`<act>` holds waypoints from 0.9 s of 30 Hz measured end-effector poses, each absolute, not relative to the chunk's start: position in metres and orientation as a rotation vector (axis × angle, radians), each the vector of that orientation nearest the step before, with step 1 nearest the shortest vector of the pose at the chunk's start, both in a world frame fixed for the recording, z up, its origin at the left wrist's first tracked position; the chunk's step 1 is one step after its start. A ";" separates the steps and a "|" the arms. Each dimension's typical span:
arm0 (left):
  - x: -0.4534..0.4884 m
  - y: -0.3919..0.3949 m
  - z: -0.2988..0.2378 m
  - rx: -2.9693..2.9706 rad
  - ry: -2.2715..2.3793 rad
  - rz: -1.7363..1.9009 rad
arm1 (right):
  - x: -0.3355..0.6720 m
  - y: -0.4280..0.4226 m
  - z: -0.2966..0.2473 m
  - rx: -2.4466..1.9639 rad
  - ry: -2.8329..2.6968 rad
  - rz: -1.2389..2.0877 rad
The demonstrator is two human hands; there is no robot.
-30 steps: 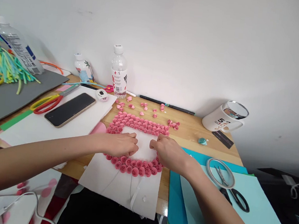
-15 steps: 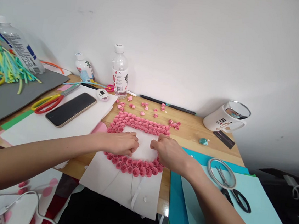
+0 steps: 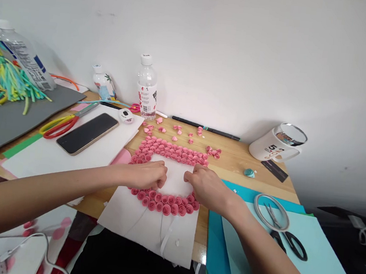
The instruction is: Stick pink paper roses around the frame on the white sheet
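Pink rolled paper roses form a thick rectangular border on a white sheet, around a bare white middle. My left hand lies over the border's left side, fingers curled inward. Over the right side rests my right hand, its fingers bent and closed toward the middle. Both hands hide the roses beneath them, and what the fingertips grip, if anything, cannot be made out. Several small loose pink paper roses lie on the wooden table behind the border.
To the left are a phone and red-and-yellow scissors. A water bottle and a black pen are by the wall. At right are a mug, a tape roll and black-handled scissors on blue paper.
My left hand has shifted slightly to the left, with its fingers still curled. My right hand stays almost where it was, and the rose border looks unchanged.
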State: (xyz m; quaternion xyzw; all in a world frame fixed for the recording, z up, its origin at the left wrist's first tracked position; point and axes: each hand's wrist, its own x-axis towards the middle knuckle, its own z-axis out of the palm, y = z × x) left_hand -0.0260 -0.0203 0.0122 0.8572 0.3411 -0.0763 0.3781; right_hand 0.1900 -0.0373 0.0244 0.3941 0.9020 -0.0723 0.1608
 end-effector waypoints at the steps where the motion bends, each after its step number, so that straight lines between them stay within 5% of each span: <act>1: -0.025 -0.023 0.014 2.207 0.877 -0.203 | 0.190 -0.037 0.024 1.123 2.576 -0.205; 27: -0.018 -0.027 0.012 2.260 0.938 -0.265 | 0.189 -0.038 0.022 1.130 2.583 -0.191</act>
